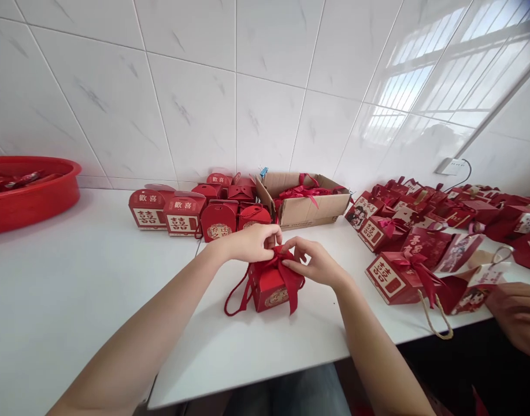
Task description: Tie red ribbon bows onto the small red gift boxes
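A small red gift box (262, 293) with a gold emblem stands upright on the white table before me. A red ribbon (293, 282) is tied over its top, and one tail hangs down the front. A dark red cord handle (235, 312) loops out onto the table at the box's left. My left hand (256, 241) has its fingers closed on the ribbon at the top left of the box. From the right, my right hand (317, 261) pinches the ribbon near the knot. The fingertips partly hide the knot.
Several red boxes (184, 214) stand along the wall behind. A cardboard carton (314, 211) holds red ribbons. A red basin (34, 199) sits at far left. Many ribboned boxes (388, 277) crowd the right side, where another person's hand (518, 315) touches a box with a rope handle.
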`<action>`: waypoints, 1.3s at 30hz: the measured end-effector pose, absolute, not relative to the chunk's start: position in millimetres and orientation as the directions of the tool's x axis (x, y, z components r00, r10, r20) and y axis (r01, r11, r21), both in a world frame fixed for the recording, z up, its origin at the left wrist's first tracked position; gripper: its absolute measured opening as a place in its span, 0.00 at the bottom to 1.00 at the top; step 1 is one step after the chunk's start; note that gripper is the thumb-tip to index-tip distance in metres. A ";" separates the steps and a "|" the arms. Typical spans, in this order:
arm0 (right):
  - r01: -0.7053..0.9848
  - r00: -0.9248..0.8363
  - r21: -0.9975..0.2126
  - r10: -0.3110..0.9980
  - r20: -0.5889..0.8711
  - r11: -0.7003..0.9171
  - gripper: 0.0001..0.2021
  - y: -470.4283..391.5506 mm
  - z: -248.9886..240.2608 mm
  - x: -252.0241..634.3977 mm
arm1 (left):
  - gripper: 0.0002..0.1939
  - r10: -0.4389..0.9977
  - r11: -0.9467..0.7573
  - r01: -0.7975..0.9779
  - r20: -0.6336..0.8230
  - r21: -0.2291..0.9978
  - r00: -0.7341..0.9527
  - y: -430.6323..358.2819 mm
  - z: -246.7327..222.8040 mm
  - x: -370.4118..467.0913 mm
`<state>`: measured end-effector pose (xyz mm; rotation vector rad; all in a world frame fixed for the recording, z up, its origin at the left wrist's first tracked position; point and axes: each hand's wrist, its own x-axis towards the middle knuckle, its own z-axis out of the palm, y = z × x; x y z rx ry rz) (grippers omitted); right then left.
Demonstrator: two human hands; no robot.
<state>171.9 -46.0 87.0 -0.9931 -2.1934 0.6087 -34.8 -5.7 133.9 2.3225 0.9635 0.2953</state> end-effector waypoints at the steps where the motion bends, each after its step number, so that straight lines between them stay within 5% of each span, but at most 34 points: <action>1: 0.480 -0.502 -0.628 0.779 0.376 0.613 0.07 -45.7 85.8 171.3 | 0.12 0.701 -0.553 0.562 -0.021 0.616 0.713 -4.4 132.9 -33.9; 12: 0.390 -0.541 -0.562 0.675 0.502 0.730 0.19 -42.1 71.1 175.7 | 0.14 0.679 -0.534 0.593 -0.112 0.603 0.726 -3.2 141.3 -38.5; 23: 0.412 -0.590 -0.600 0.702 0.399 0.686 0.25 -48.8 74.4 172.8 | 0.09 0.705 -0.599 0.623 -0.038 0.503 0.709 -6.8 143.1 -38.7; 39: 0.431 -0.709 -0.456 0.605 0.362 0.779 0.26 -49.1 76.2 176.4 | 0.12 0.740 -0.580 0.644 -0.008 0.499 0.673 -2.5 130.8 -34.3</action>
